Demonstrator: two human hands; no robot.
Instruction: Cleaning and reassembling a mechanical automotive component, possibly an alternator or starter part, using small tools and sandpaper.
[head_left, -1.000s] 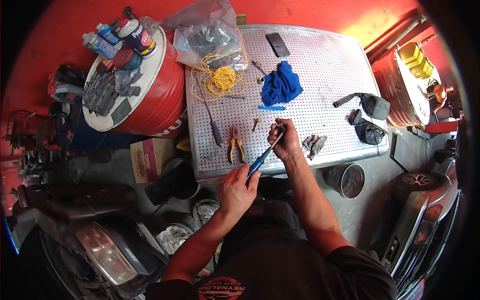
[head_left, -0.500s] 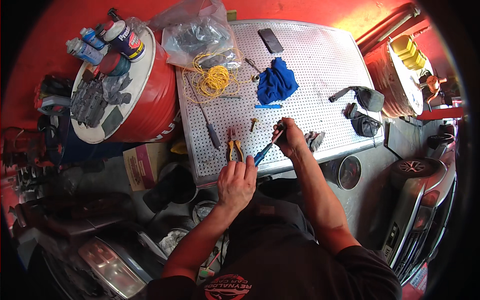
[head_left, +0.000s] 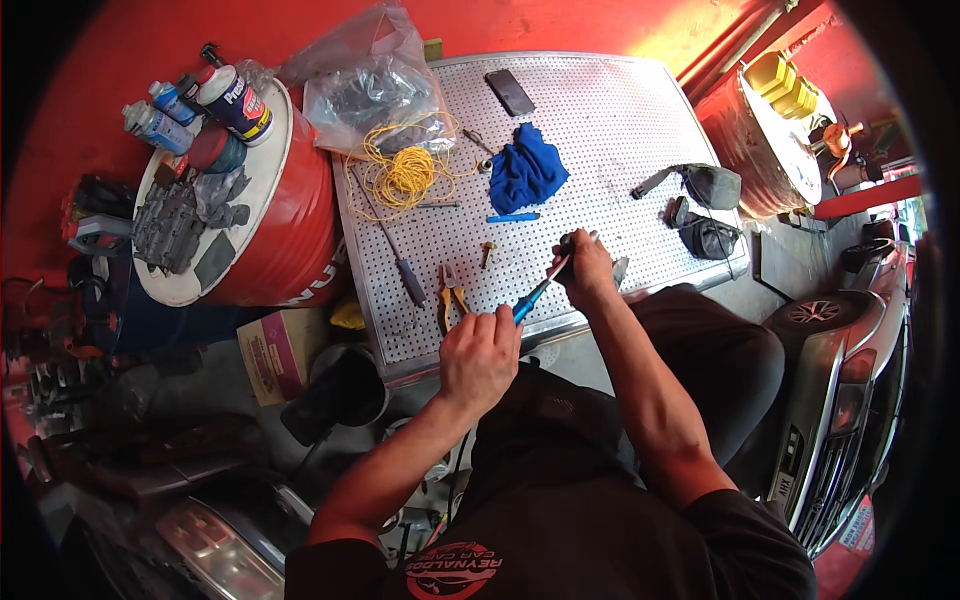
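My left hand (head_left: 480, 358) grips the blue handle of a screwdriver (head_left: 537, 300), angled up toward my right hand. My right hand (head_left: 592, 262) is closed on a small dark part (head_left: 565, 262), with the screwdriver's shaft against it. Both are over the front edge of a perforated metal table (head_left: 650, 120). Just left of them lie orange-handled pliers (head_left: 452, 300), another screwdriver (head_left: 410, 282) and a brass-coloured fitting (head_left: 488, 255). Behind them are a blue marker-like tool (head_left: 512, 217) and a blue cloth (head_left: 528, 172). A grey rag is partly hidden behind my right hand.
A yellow cord (head_left: 400, 175), plastic bag (head_left: 360, 80), phone (head_left: 510, 92) and black pouches (head_left: 708, 236) share the table. Drums (head_left: 300, 230) flank it, the left one holding cans. A silver car (head_left: 855, 380) stands right, a cardboard box (head_left: 268, 355) low left.
My right leg has come up into view beside my right forearm, near the table's front edge. The view has shifted slightly. My hands still hold the screwdriver and dark part.
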